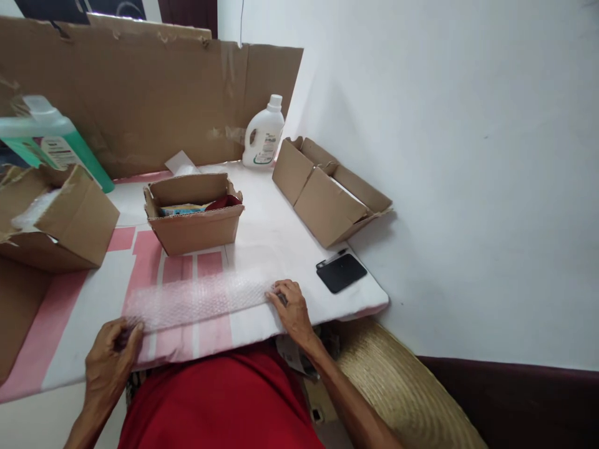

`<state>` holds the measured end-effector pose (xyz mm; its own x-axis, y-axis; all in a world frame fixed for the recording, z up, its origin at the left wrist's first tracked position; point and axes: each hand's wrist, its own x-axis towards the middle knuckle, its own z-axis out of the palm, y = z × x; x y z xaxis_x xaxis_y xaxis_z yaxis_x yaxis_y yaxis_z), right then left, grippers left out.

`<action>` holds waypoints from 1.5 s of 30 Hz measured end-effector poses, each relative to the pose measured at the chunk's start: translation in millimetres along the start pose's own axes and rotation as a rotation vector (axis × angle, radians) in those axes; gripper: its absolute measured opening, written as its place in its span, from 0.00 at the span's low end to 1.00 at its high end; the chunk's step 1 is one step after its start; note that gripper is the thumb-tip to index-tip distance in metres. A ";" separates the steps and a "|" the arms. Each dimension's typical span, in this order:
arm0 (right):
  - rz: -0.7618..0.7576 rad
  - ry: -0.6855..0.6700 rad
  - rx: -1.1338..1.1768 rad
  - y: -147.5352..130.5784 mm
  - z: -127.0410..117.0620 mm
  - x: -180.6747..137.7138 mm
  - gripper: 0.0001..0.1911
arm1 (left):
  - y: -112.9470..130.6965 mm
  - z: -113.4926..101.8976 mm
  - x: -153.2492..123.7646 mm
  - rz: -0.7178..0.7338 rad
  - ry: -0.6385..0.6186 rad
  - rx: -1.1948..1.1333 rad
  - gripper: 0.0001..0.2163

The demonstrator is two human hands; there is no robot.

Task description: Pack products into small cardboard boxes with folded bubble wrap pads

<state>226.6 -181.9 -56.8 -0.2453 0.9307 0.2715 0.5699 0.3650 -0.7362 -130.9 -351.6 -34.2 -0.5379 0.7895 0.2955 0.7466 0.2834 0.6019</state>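
Observation:
A long strip of clear bubble wrap (196, 304) lies across the front of the cloth-covered table, on its pink and white pattern. My left hand (111, 352) pinches its left end between thumb and fingers. At the opposite end, my right hand (291, 310) grips the wrap near its corner. The strip looks stretched out between both hands. Just beyond it stands an open cardboard box (201, 231) with a blue-and-tan packet (185, 209) and something dark red inside.
Along the right wall sit joined cardboard boxes (322, 202), with a black flat pad (341, 272) and pen in front. A white jug (264, 134) and a green-liquid bottle (60, 146) stand by the cardboard panel (154, 93). More boxes (88, 218) crowd the left.

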 end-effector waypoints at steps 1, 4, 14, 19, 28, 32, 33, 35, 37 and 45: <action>0.008 0.025 -0.019 -1.6 3.4 -0.5 0.12 | -0.3 2.9 -0.2 0.024 0.033 0.027 0.19; 0.033 0.076 -0.092 -6.4 12.5 -0.7 0.11 | -1.4 8.6 0.0 0.076 0.059 0.073 0.19; -0.037 0.304 -0.131 -27.8 19.7 -6.1 0.09 | 27.9 8.1 -4.8 0.102 0.193 0.160 0.23; -0.462 0.036 -0.109 -86.7 61.8 -11.2 0.29 | 56.6 51.9 -5.2 0.596 0.085 0.239 0.23; -0.485 -0.411 -0.373 -44.2 84.5 1.2 0.43 | 11.4 69.9 -16.4 0.559 0.032 0.506 0.35; -0.352 -0.453 -0.451 -24.3 57.6 14.4 0.43 | -7.9 55.5 -10.1 0.600 0.035 0.505 0.33; -0.350 -0.482 -0.448 -23.7 53.0 19.1 0.44 | -11.5 52.9 -6.9 0.619 0.033 0.499 0.32; -0.378 -0.527 -0.426 -24.5 47.4 31.2 0.46 | -16.4 48.1 0.8 0.655 0.015 0.476 0.31; -0.430 -0.557 -0.405 -24.8 45.1 47.2 0.49 | -17.9 43.7 9.0 0.685 -0.012 0.450 0.28; -0.557 -0.551 -0.513 -30.7 43.7 99.5 0.41 | -15.2 34.3 31.2 0.887 -0.088 0.442 0.17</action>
<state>150.5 -101.6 -34.2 -0.8490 0.5232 0.0741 0.5032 0.8433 -0.1890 -145.7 -312.6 -59.6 0.3035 0.8463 0.4378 0.9528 -0.2660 -0.1463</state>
